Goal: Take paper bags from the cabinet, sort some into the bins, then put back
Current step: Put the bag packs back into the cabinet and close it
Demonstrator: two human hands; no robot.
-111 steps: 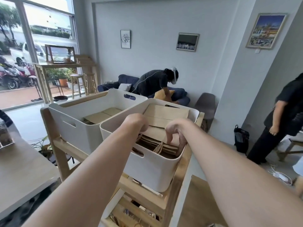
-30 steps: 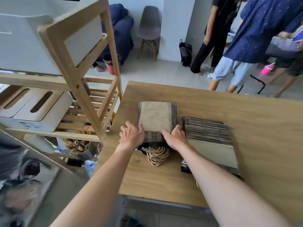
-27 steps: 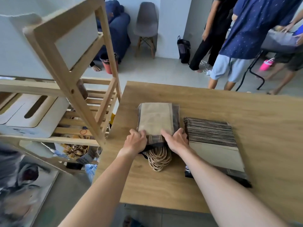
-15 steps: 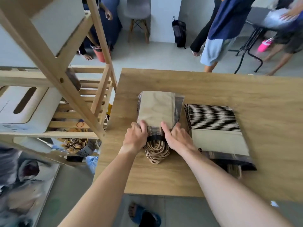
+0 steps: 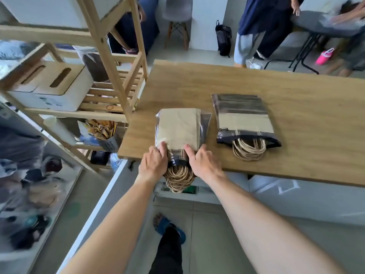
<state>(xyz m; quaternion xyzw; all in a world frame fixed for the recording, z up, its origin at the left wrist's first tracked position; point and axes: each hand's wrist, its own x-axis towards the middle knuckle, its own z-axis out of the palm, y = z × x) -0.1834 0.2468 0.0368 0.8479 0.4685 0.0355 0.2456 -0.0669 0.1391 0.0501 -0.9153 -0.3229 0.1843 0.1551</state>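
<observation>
Head view: both hands at the near end of a wrapped pack of paper bags (image 5: 180, 128) lying at the table's (image 5: 296, 91) near left corner, left hand (image 5: 153, 163) and right hand (image 5: 201, 162) curled round its open end, thumbs on top, gripping. Probably the take-out step, with the next move calling for sliding bags clear of the clear wrap, toward the body. Flat brown bags, twisted cord handles (image 5: 178, 177) hanging past the table edge; second similar pack (image 5: 244, 119) just beside, to the right.
</observation>
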